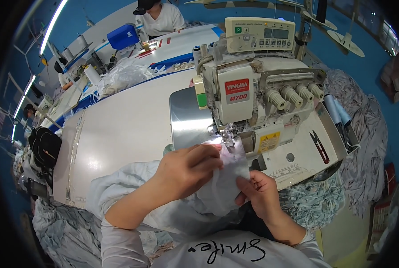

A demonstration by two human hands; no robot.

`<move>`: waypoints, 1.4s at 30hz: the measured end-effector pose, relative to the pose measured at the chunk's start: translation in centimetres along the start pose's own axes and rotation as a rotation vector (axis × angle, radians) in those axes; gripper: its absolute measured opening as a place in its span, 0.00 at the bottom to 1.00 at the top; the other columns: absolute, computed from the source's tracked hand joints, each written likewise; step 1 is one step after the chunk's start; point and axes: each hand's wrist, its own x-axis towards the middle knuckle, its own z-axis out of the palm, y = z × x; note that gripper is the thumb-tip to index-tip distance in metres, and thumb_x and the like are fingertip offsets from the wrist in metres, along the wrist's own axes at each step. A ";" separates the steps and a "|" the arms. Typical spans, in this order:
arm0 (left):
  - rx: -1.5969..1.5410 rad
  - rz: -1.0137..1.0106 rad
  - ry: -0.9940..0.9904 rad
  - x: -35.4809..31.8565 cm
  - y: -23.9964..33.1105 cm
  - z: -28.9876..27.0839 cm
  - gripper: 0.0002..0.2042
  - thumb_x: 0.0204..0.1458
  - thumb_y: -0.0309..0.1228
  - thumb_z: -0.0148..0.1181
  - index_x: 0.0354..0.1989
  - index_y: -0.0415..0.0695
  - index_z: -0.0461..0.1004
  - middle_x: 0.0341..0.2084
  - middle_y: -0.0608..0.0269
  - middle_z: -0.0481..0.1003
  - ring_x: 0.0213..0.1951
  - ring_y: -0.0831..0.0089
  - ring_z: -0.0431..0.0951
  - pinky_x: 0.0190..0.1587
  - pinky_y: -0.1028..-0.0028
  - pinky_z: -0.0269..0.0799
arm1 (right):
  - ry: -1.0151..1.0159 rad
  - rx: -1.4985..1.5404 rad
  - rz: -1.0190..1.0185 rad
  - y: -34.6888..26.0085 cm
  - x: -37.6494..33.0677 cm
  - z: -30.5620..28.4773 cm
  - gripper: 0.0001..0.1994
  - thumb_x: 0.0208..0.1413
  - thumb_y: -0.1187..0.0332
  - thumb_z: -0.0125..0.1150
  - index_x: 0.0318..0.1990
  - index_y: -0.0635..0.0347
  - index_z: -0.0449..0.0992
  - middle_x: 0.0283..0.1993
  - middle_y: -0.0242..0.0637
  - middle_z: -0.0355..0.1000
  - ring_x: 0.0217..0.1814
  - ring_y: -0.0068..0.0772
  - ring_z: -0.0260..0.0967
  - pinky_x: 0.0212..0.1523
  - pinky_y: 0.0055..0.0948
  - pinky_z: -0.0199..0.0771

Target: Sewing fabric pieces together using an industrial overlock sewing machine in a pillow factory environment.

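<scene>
Lying partly under the presser foot (229,137) area of an overlock sewing machine (235,96), a pale grey-white fabric (230,181) is being held by both hands, its bulk being supported on the sewing table (119,120) to the left and along the front edge, probably so that the worked end is not being dragged by its weight. By the left hand (188,169), the cloth is being steadied just in front of the foot; its fingers are being held curled and close together, with the tips lowered to the material, but whether it is being pinched or only pressed cannot be told, since the thumb is being hidden. By the right hand (260,192), the right-hand edge is being gripped between thumb and bent fingers, nearer the body, seemingly so that the strip between the hands is being drawn flat and its edge lined up. The stitching spot is being lit by a small bright light, presumably for a clear view of the edge. Thread snips (321,149) are being left on the machine's right side, perhaps for easy reach, near pale blue thread spools (343,115).
</scene>
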 end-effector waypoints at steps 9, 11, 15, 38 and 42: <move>-0.146 -0.186 -0.074 0.7 -1.2 -0.9 0.09 0.38 0.16 0.57 0.30 0.38 0.74 0.37 0.58 0.76 0.42 0.61 0.78 0.40 0.70 0.76 | -0.058 -0.037 -0.053 -0.3 0.4 0.1 0.05 0.58 0.71 0.56 0.35 0.65 0.73 0.23 0.33 0.72 0.20 0.21 0.69 0.21 0.18 0.69; -0.172 -0.170 -0.060 1.2 -2.4 -0.9 0.07 0.40 0.16 0.56 0.30 0.37 0.73 0.36 0.57 0.75 0.41 0.60 0.78 0.42 0.71 0.75 | -0.063 -0.037 -0.046 -0.5 0.5 0.3 0.05 0.58 0.71 0.56 0.34 0.65 0.72 0.23 0.33 0.72 0.20 0.21 0.70 0.22 0.18 0.68; -0.125 -0.129 -0.003 2.2 -5.6 -0.8 0.06 0.45 0.20 0.54 0.33 0.40 0.72 0.37 0.59 0.74 0.37 0.59 0.76 0.38 0.68 0.73 | -0.077 -0.037 -0.041 -1.1 0.9 0.7 0.07 0.58 0.70 0.58 0.34 0.65 0.72 0.22 0.32 0.71 0.20 0.21 0.70 0.22 0.19 0.69; 0.093 -0.406 0.168 0.6 -16.6 0.3 0.08 0.55 0.30 0.53 0.39 0.42 0.76 0.33 0.54 0.77 0.37 0.55 0.76 0.41 0.68 0.71 | 0.199 -0.228 -0.454 1.2 -1.0 0.9 0.04 0.56 0.78 0.51 0.37 0.68 0.71 0.44 0.43 0.67 0.20 0.20 0.67 0.19 0.16 0.65; 0.189 -0.216 0.245 1.1 -17.3 -0.4 0.11 0.52 0.35 0.56 0.42 0.48 0.77 0.40 0.55 0.76 0.42 0.53 0.75 0.43 0.64 0.71 | 0.091 -0.417 -0.525 10.2 -5.9 -4.9 0.05 0.56 0.80 0.48 0.36 0.68 0.71 0.36 0.40 0.67 0.20 0.18 0.64 0.20 0.16 0.64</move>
